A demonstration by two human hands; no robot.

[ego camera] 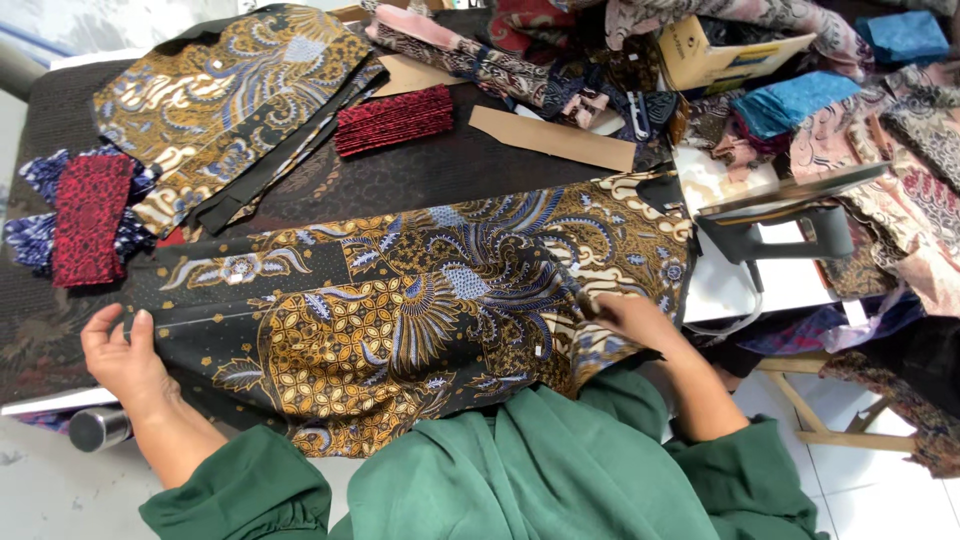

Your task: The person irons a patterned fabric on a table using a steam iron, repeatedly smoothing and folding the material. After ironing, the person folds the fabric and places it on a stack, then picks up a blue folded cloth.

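A person in green sleeves spreads a batik cloth (pixel 400 300) across a dark table (pixel 420 175). The left hand (pixel 125 355) grips the cloth's left edge, thumb on top and fingers (pixel 100 335) curled under it, clamped on the fabric. The right hand (pixel 625 315) pinches the cloth near its right end, fingers closed on a fold. The cloth, black with gold and blue bird patterns, lies flat between the two hands at the table's near edge. Behind it sit a red pleated piece (pixel 393 120), a brown paper strip (pixel 550 138) and more batik pieces (pixel 225 95). To the right an iron (pixel 790 215) stands on a white pad, with heaped fabrics (pixel 880 130) beyond.
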